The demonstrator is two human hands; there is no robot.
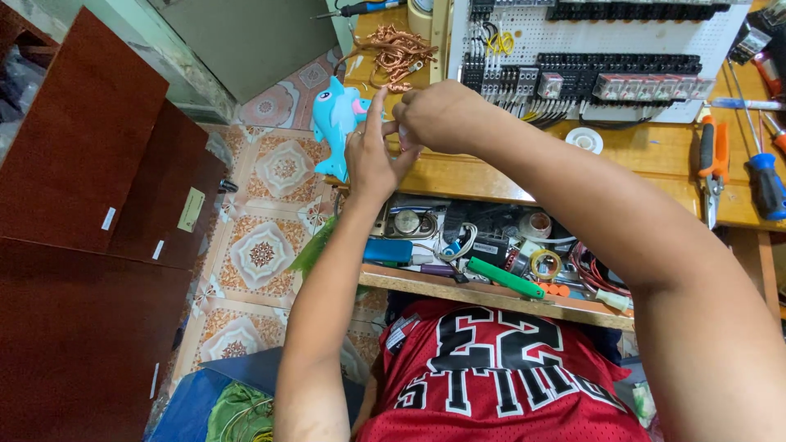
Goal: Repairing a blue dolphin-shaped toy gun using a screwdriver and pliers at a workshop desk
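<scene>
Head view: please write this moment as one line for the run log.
left hand: fingers at dolphin toy | right hand: fingers pinched beside left hand, contents hidden | below: open drawer | bench: copper wire

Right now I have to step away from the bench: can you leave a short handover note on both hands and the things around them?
Left hand: raised over the wooden bench's left edge, fingers pointing up, just in front of the blue dolphin toy.
Right hand: meets the left, fingers pinched on something too small to make out.
Nearby: pile of copper wire scraps behind the hands; white perforated panel of wired terminals to the right; orange-handled pliers and blue-handled screwdriver at the bench's right end; open drawer of odds and ends below.
Done or left: cannot be told from this view.
</scene>
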